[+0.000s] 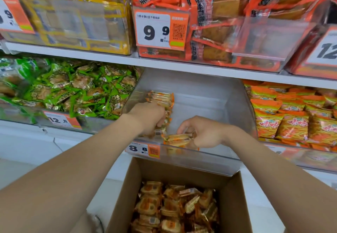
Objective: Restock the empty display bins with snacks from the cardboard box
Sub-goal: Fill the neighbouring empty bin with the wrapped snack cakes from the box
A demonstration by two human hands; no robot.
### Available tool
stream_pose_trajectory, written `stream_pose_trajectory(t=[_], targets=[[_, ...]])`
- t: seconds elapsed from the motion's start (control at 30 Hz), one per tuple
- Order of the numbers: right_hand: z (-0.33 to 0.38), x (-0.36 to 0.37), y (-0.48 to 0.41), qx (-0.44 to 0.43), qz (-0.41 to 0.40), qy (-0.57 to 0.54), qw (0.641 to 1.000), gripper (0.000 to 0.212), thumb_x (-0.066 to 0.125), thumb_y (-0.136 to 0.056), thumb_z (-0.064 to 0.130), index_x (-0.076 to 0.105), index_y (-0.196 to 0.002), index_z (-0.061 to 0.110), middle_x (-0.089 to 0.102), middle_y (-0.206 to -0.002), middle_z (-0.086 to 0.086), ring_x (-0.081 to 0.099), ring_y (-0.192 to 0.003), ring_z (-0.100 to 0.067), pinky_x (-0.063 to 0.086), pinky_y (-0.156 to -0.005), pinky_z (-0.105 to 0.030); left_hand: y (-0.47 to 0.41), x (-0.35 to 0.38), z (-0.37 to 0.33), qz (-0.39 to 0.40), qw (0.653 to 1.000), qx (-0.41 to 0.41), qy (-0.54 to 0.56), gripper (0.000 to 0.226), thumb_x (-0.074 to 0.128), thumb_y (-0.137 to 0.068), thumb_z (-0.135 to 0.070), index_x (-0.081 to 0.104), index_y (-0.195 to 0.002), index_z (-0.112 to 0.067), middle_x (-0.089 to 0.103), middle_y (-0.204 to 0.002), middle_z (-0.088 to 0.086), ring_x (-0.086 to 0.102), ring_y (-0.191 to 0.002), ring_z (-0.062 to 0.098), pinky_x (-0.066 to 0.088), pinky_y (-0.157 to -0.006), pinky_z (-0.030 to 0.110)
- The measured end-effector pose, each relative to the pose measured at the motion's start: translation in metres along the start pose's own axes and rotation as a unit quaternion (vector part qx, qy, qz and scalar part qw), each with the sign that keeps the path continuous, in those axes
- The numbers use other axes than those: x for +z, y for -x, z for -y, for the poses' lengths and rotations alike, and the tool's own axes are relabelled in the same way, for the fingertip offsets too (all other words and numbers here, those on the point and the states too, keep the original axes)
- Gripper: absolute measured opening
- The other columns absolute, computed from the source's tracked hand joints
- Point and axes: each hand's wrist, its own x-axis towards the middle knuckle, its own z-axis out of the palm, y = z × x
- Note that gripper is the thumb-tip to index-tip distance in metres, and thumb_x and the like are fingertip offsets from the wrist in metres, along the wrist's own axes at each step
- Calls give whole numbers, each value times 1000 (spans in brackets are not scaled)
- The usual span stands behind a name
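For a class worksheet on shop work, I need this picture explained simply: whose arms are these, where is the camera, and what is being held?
No machine here: a person wears a camera on the head, looking down at both bare arms. The left hand grips a bundle of small orange snack packets inside a clear bin. The right hand holds more packets at the bin's front edge. Below stands an open cardboard box holding similar snacks. Neighbouring bins hold green packets and orange bags.
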Motion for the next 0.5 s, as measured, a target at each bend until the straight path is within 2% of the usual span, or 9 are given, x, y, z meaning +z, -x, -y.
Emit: stream_pose_trajectory(t=[0.1, 0.2, 0.3, 0.4, 0.5], targets=[[2, 4, -9, -22, -4, -2, 1000, 45, 82, -83, 22, 67, -123, 35, 72, -105, 6, 70, -93, -18, 57, -86, -35, -5, 2, 0, -41, 999, -3, -36, 31, 73, -88, -14, 72, -117, -25, 66, -116, 7, 67, -109, 33, 51, -77, 36], [6, 7, -18, -24, -24, -2, 999, 52, 86, -81, 27, 67, -129, 34, 68, -113, 5, 66, -100, -17, 54, -89, -33, -10, 4, 2, -81, 996, -11, -33, 24, 66, -92, -11, 75, -112, -22, 68, -113, 11, 68, -107, 36, 48, -71, 37], [9, 9, -25, -10, -76, 5, 997, 59, 91, -76, 38, 66, -128, 28, 65, -120, 4, 61, -109, -18, 50, -93, -29, -13, 5, 2, -88, 995, -15, -43, 22, 67, -93, -8, 74, -110, -21, 67, -118, 9, 67, -109, 35, 49, -70, 39], [12, 13, -31, -8, -117, 16, 993, 62, 89, -78, 43, 63, -132, 25, 63, -125, 1, 52, -118, -18, 44, -94, -27, -15, 4, 4, -85, 995, -37, -47, 28, 69, -92, -3, 72, -115, -18, 67, -120, 12, 68, -110, 38, 59, -81, 48], [20, 16, -34, -6, -144, 29, 989, 63, 86, -81, 40, 58, -135, 22, 62, -129, -2, 48, -123, -23, 43, -92, -29, -17, 3, 5, -85, 994, -55, -47, 32, 65, -94, 2, 71, -121, -14, 66, -121, 16, 68, -111, 41, 59, -86, 50]])
